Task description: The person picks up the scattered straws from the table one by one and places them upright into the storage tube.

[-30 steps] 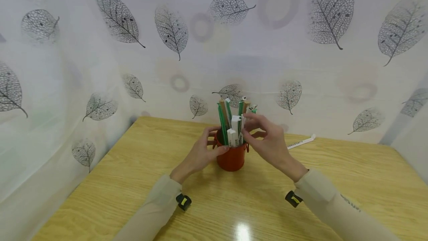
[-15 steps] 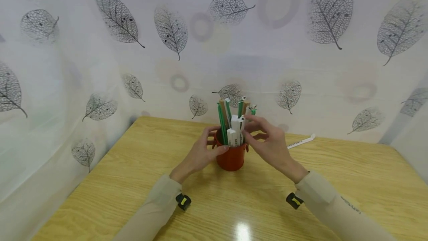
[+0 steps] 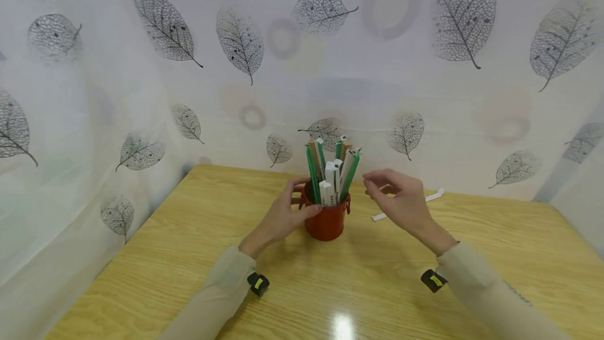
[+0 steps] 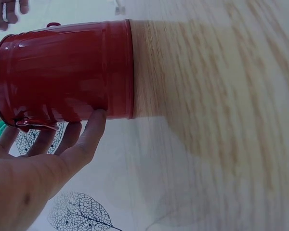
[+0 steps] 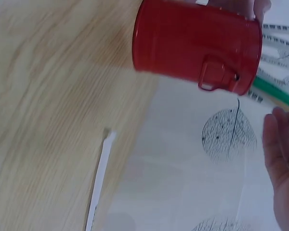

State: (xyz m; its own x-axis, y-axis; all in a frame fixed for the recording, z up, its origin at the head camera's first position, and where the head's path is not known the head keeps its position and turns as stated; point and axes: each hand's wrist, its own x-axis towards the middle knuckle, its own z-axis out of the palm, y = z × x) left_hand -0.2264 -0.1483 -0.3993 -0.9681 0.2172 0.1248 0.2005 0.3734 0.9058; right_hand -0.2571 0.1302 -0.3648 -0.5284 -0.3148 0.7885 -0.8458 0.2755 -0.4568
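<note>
A small red metal bucket (image 3: 325, 224) with side handles stands on the wooden table, holding several slim sticks (image 3: 350, 172), white, green and brown, some with printing. My left hand (image 3: 283, 213) grips the bucket's left side, its thumb over the front near the rim. In the left wrist view its fingers (image 4: 89, 132) lie along the bucket wall. To the right of the bucket, apart from it, my right hand (image 3: 398, 198) hangs in the air with loosely bent fingers and nothing between them. A white slim strip (image 5: 100, 178) lies on the table, partly hidden behind the right hand in the head view.
Behind the wooden table (image 3: 189, 277) hangs a pale sheet (image 3: 349, 93) printed with dark leaves, close to the table's back edge. A black wrist camera (image 3: 258, 283) sits at the left cuff and another wrist camera (image 3: 434, 280) at the right one.
My right hand has let go of a white stick among those in the bucket and moved off to the right. The left hand and the bucket have stayed in place.
</note>
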